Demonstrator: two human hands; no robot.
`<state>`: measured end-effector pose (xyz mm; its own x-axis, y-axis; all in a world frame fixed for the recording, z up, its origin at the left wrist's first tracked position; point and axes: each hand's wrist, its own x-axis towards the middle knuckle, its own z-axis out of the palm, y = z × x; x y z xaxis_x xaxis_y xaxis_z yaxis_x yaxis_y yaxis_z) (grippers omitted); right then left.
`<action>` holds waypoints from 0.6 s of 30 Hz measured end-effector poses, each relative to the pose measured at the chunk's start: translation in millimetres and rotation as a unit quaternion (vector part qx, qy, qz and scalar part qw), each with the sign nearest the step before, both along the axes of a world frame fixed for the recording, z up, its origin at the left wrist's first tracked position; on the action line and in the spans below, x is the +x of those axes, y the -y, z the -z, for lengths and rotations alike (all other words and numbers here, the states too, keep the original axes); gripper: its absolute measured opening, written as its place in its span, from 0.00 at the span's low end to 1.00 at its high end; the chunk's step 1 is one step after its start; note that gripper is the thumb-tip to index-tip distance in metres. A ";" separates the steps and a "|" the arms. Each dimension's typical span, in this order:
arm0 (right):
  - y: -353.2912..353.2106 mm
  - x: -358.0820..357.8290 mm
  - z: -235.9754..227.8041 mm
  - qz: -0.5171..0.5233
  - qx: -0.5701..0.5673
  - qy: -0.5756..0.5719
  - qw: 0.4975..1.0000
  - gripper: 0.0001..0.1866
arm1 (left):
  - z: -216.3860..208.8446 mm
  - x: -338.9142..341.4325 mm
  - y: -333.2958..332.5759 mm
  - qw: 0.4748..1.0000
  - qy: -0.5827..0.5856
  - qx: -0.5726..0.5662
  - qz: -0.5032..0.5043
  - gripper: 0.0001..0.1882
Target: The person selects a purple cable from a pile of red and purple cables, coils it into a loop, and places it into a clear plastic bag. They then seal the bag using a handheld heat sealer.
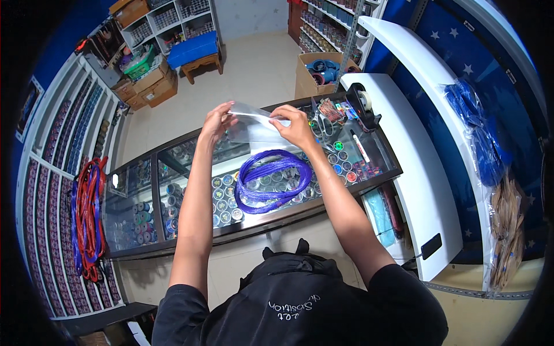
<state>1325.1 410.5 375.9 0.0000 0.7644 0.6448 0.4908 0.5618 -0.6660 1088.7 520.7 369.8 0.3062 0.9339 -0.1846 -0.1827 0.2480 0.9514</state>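
Observation:
Above a glass display counter, I hold a clear plastic bag [257,128] stretched between both hands. My left hand [218,122] pinches its left upper edge, fingers closed. At the opposite upper corner, my right hand [295,127] grips the plastic between thumb and fingers. The bag looks flat, with nothing visible inside it. Just nearer to me, a coiled hank of shiny purple cord [245,183] lies in a loop on the glass top [199,151], below and between my forearms.
On the counter's right end are scissors [324,122], a marker [360,147] and a black tape dispenser [365,106]. Round containers [225,205] show through the glass. Red and purple hanks [89,219] hang at left. Beyond the counter stand a cardboard box [309,86] and a blue-topped stool [193,51].

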 end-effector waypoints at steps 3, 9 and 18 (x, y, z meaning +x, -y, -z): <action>8.6 -3.0 6.5 0.002 -0.023 -0.018 1.000 0.06 | -3.4 -3.3 4.9 1.000 0.024 0.018 -0.006 0.12; 9.3 -9.9 21.5 0.008 -0.102 -0.205 0.973 0.05 | -10.8 -11.6 15.9 0.994 0.081 0.074 0.008 0.07; -24.6 -2.5 53.8 -0.108 -0.332 -0.498 0.794 0.33 | -39.8 -23.0 29.4 0.986 0.133 0.087 0.047 0.06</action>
<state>1322.6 435.1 322.1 0.0809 0.9872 -0.1374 -0.5250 -0.0750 -0.8478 1065.7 491.3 409.6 0.4083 0.9098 0.0741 -0.4151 0.1127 0.9028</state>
